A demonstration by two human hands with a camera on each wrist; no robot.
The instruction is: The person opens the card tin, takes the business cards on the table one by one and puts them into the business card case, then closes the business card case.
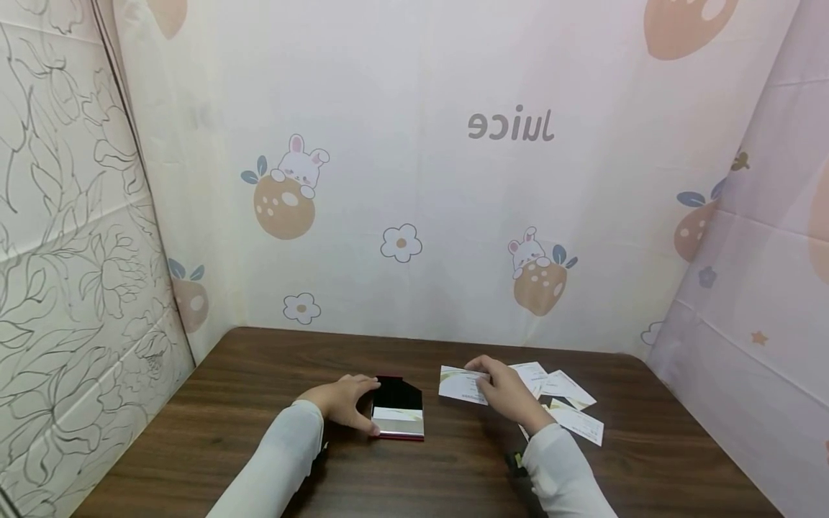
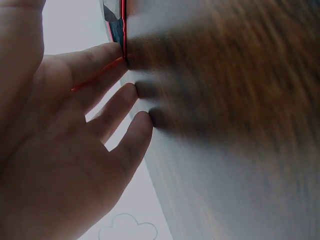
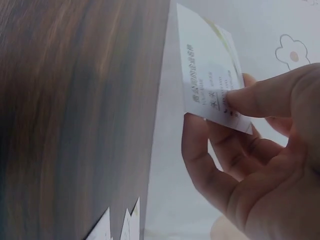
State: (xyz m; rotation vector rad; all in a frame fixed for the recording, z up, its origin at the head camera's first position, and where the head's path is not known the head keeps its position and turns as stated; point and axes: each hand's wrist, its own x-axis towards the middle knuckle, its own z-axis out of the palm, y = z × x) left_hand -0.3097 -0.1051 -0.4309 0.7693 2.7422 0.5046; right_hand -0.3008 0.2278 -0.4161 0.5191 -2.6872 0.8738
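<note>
A business card case (image 1: 397, 392), dark inside with red edges, lies open on the table. A white card with a green curve (image 1: 403, 414) sits in its near part. My left hand (image 1: 342, 401) holds the case at its left side, thumb by the near corner and index finger by the far one. In the left wrist view, the other fingers of that hand (image 2: 75, 130) reach down to the tabletop. My right hand (image 1: 508, 392) pinches a white printed business card (image 3: 207, 70) between thumb and fingers, raised above the table to the right of the case.
Several loose business cards (image 1: 578, 421) lie overlapping on the brown wooden table (image 1: 453, 475), beyond and right of my right hand. Patterned curtains (image 1: 414, 180) stand along the table's back and sides.
</note>
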